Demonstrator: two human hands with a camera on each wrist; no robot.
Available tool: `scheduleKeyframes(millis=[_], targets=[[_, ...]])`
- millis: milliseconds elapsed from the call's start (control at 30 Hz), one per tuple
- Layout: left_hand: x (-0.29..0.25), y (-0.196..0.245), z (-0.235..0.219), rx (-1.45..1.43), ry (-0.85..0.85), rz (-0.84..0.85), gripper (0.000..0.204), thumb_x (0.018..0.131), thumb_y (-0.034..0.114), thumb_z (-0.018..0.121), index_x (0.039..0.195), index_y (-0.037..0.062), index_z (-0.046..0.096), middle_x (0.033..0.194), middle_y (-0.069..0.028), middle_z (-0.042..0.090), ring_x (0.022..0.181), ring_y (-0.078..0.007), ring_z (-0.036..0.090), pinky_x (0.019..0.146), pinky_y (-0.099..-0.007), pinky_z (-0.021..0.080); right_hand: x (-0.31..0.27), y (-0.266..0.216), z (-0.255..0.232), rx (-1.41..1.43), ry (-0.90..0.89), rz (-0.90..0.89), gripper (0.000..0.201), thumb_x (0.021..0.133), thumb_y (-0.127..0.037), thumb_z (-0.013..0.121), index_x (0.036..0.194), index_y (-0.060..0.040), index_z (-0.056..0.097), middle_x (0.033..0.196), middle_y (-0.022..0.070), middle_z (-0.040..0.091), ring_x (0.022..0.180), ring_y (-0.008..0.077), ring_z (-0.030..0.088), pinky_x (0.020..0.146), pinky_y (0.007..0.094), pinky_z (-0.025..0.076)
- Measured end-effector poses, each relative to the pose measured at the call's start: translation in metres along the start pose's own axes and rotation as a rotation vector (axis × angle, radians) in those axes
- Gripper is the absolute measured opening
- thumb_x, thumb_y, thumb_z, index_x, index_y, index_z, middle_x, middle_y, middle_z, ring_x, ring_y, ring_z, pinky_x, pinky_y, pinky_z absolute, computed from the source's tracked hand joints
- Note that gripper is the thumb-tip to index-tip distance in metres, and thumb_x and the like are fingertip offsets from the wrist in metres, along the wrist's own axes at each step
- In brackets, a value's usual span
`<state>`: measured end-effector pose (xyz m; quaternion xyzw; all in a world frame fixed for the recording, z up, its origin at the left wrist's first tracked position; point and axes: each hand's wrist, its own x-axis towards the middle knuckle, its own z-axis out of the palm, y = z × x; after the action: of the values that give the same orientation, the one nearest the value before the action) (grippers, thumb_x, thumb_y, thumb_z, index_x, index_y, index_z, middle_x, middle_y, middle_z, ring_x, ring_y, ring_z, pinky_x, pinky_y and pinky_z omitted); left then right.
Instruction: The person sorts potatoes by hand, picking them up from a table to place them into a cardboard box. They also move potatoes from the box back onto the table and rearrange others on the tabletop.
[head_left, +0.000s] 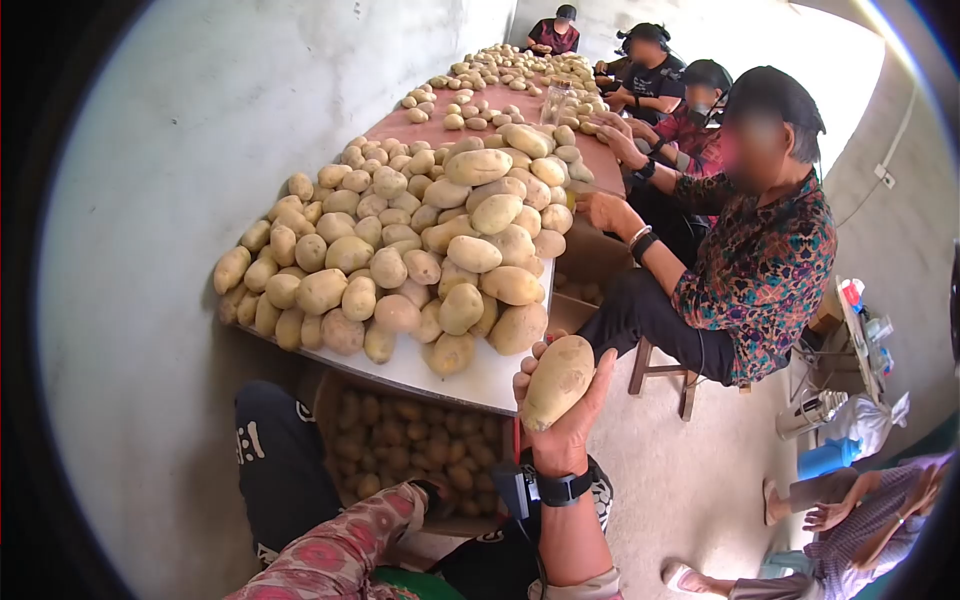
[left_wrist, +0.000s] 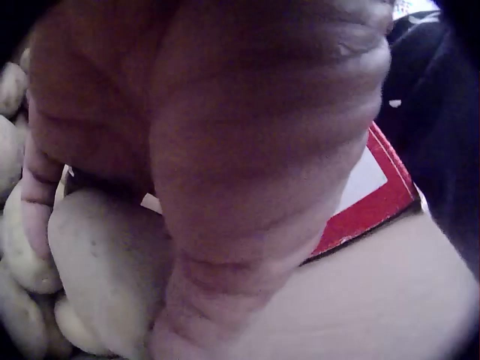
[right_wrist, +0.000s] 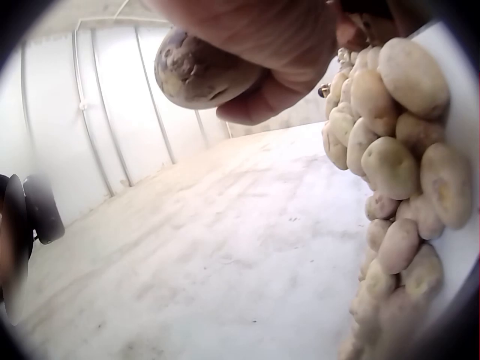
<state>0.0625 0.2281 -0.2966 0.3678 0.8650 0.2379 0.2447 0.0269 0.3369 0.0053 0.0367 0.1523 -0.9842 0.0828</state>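
My right hand (head_left: 568, 448) holds a large oval potato (head_left: 558, 383) up in front of the table's near edge, palm up with the fingers round it. In the right wrist view, that potato's end (right_wrist: 191, 69) shows a dark, rough patch. Down in a box (head_left: 322, 405) of potatoes below the table, my left hand (left_wrist: 247, 142) reaches in, mostly hidden by the sleeve in the head view. The left wrist view shows its thumb and a finger on either side of a pale potato (left_wrist: 112, 270), with other potatoes (left_wrist: 19, 232) beside it.
A high pile of potatoes (head_left: 400, 235) covers the near end of the long table (head_left: 480, 388). On the right a person (head_left: 755, 250) sits on a wooden stool (head_left: 665, 375), with others seated beyond. A glass jar (head_left: 556, 102) stands farther back. A wall (head_left: 140, 250) borders the left side.
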Motion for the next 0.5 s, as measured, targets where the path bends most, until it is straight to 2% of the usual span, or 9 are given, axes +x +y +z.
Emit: scheduleKeyframes(millis=[200,233,267,300,333,367,400,467,500], targets=[[-0.018,-0.021,-0.023,-0.117,-0.030,-0.038,0.052,0.068,0.037,0.068,0.106,0.0036,0.057,0.094,-0.0151,0.063,0.086,-0.0258,0.060,0.076,-0.0367,0.047,0.003,0.001,-0.002,-0.149,0.033,-0.111,0.052,0.084,-0.056,0.045,0.108,-0.0104,0.050,0.088,0.0077,0.057,0.071,0.0207,0.056,0.059,0.0334,0.048],[-0.036,-0.033,-0.022,-0.151,-0.026,-0.082,0.054,0.067,0.037,0.069,0.107,0.0031,0.057,0.095,-0.0153,0.063,0.086,-0.0259,0.060,0.076,-0.0364,0.047,0.002,0.001,0.003,-0.107,0.046,-0.111,0.050,0.085,-0.055,0.044,0.106,-0.0103,0.052,0.086,0.0071,0.058,0.069,0.0199,0.057,0.056,0.0326,0.048],[-0.054,-0.041,-0.019,-0.194,-0.022,-0.141,0.056,0.066,0.037,0.069,0.108,0.0027,0.056,0.095,-0.0155,0.063,0.086,-0.0260,0.060,0.075,-0.0361,0.047,-0.002,0.002,0.008,-0.172,0.039,-0.147,0.050,0.085,-0.052,0.047,0.104,-0.0058,0.051,0.086,0.0093,0.054,0.070,0.0167,0.054,0.058,0.0268,0.048],[-0.088,-0.048,0.001,-0.241,-0.016,-0.203,0.057,0.065,0.037,0.070,0.109,0.0023,0.055,0.095,-0.0157,0.063,0.086,-0.0260,0.060,0.075,-0.0358,0.047,-0.003,0.001,0.009,-0.166,-0.015,-0.137,0.050,0.086,-0.050,0.047,0.103,-0.0041,0.052,0.087,0.0098,0.053,0.070,0.0153,0.053,0.058,0.0254,0.048],[-0.098,-0.039,-0.016,-0.266,-0.029,-0.216,0.054,0.065,0.038,0.069,0.105,0.0034,0.057,0.091,-0.0155,0.063,0.080,-0.0253,0.061,0.071,-0.0364,0.048,-0.003,0.002,0.011,-0.113,-0.047,-0.130,0.049,0.086,-0.048,0.048,0.104,-0.0023,0.051,0.087,0.0106,0.052,0.070,0.0164,0.052,0.059,0.0256,0.048],[-0.099,-0.023,-0.051,-0.285,-0.041,-0.219,0.051,0.065,0.039,0.068,0.102,0.0046,0.059,0.086,-0.0153,0.064,0.075,-0.0245,0.062,0.067,-0.0370,0.049,0.000,0.000,0.009,-0.112,-0.021,-0.119,0.051,0.087,-0.053,0.043,0.104,-0.0064,0.052,0.085,0.0093,0.056,0.070,0.0196,0.056,0.056,0.0285,0.048],[-0.114,-0.004,-0.080,-0.297,-0.025,-0.254,0.051,0.065,0.039,0.068,0.102,0.0046,0.059,0.086,-0.0153,0.064,0.075,-0.0245,0.062,0.067,-0.0370,0.049,0.000,0.000,0.010,-0.098,-0.043,-0.122,0.051,0.087,-0.053,0.044,0.104,-0.0059,0.052,0.086,0.0099,0.055,0.071,0.0197,0.055,0.057,0.0279,0.048],[-0.143,0.033,-0.132,-0.273,-0.020,-0.321,0.056,0.062,0.037,0.073,0.103,0.0029,0.056,0.094,-0.0144,0.062,0.087,-0.0221,0.059,0.075,-0.0342,0.046,0.002,0.001,0.010,-0.022,-0.048,-0.098,0.047,0.085,-0.050,0.050,0.102,-0.0058,0.053,0.088,0.0096,0.054,0.074,0.0193,0.055,0.059,0.0276,0.049],[-0.155,0.038,-0.146,-0.272,-0.015,-0.330,0.056,0.062,0.037,0.073,0.103,0.0029,0.056,0.094,-0.0144,0.062,0.087,-0.0221,0.059,0.075,-0.0342,0.046,0.002,0.001,0.011,0.007,-0.059,-0.097,0.046,0.084,-0.048,0.053,0.101,-0.0056,0.053,0.089,0.0095,0.054,0.075,0.0192,0.054,0.061,0.0277,0.049]])
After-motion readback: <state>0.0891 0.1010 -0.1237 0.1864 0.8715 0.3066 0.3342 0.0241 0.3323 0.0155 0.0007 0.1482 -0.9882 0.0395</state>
